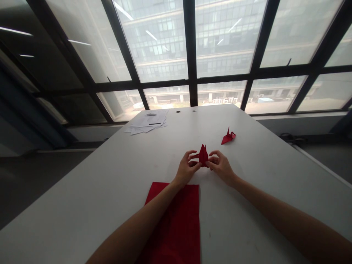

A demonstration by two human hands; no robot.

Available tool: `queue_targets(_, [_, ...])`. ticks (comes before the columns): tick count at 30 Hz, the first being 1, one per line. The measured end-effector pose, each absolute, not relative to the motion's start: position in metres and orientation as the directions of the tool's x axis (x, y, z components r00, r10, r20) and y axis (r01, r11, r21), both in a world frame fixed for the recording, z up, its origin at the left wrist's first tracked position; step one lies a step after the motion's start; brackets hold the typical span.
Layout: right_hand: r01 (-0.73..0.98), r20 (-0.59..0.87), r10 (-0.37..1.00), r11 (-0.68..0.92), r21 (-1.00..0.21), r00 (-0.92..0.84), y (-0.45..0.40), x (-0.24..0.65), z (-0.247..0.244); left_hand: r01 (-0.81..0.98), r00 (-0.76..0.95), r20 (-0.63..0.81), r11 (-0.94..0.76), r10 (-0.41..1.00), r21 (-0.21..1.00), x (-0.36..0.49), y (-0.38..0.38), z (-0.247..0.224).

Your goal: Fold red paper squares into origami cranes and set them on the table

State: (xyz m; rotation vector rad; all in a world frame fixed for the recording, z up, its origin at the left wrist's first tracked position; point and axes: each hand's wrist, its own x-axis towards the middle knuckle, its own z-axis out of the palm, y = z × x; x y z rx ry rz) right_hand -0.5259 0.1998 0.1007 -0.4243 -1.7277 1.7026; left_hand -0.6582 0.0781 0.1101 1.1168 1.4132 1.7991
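A small folded red paper piece [203, 156] stands upright between my hands, its pointed tips upward. My left hand [188, 167] grips its left side near the bottom, thumb in front and fingers curled behind. On the other side, my right hand [220, 166] pinches the lower right edge with thumb and fingers. A finished-looking red paper crane [228, 136] sits on the white table [123, 183], behind and to the right of my hands. Under my left forearm lies a large red sheet [181, 220], partly covered by the arm.
Loose white papers [145, 124] lie at the table's far left, with a dark pen-like item [154, 123] on them. Two small round dark spots are near the far edge. Beyond the table stand large windows with dark frames [193, 55].
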Motion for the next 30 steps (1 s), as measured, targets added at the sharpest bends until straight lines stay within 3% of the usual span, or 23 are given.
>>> queue_targets(9, [-0.251, 0.278, 0.6, 0.131, -0.959, -0.75, 0.1962, -0.5264, 0.0991, 0.134, -0.472, 0.29, -0.258, 0.832, 0.957, -0.6574, 0.0762, 0.112])
queue_targets(30, [-0.315, 0.334, 0.601, 0.142, -0.939, -0.726, 0.1938, -0.527, 0.0999, 0.077, -0.472, 0.293, -0.293, 0.831, 0.953, -0.6616, 0.0744, 0.1134])
